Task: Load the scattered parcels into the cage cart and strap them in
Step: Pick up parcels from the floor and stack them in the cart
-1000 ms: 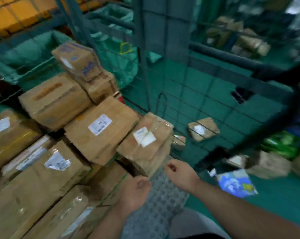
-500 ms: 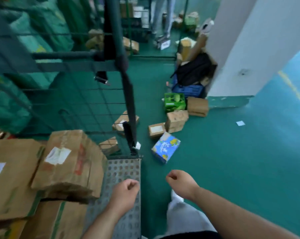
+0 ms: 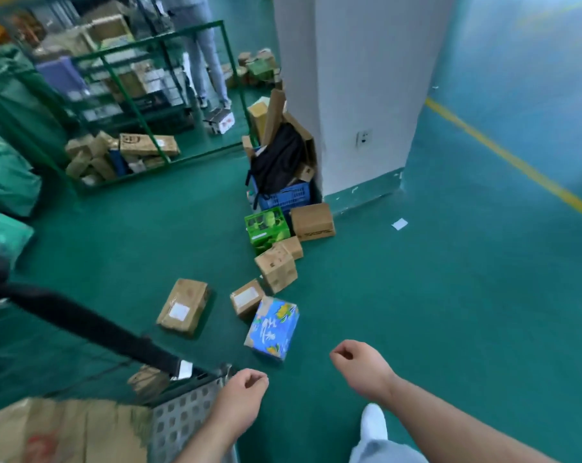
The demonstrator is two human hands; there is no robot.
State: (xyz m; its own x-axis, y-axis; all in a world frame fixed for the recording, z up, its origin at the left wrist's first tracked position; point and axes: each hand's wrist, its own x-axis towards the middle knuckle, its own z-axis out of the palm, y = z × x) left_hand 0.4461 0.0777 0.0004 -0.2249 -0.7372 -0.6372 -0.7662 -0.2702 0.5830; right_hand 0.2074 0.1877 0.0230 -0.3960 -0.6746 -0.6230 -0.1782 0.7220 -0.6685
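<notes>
- Left hand (image 3: 246,394) and right hand (image 3: 359,365): fingers loosely curled, nothing held by either.
- Nearest parcel is the blue printed box (image 3: 272,327), on the floor (image 3: 433,312) just ahead of the hands. The taped brown parcel (image 3: 184,307) and small labelled box (image 3: 247,299) lie just beyond.
- Cage cart (image 3: 182,419) at lower left, a carton (image 3: 65,432) already inside.
- Blue box judged next, best gripped on 2 opposite sides and kept level.
- Black strap (image 3: 82,324) crosses the cart opening and should be cleared 1st.

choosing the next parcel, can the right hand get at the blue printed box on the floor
Probably yes: the right hand holds nothing, and only bare green floor lies between it and the blue printed box, which has nothing on top. It would need a stoop.
</notes>
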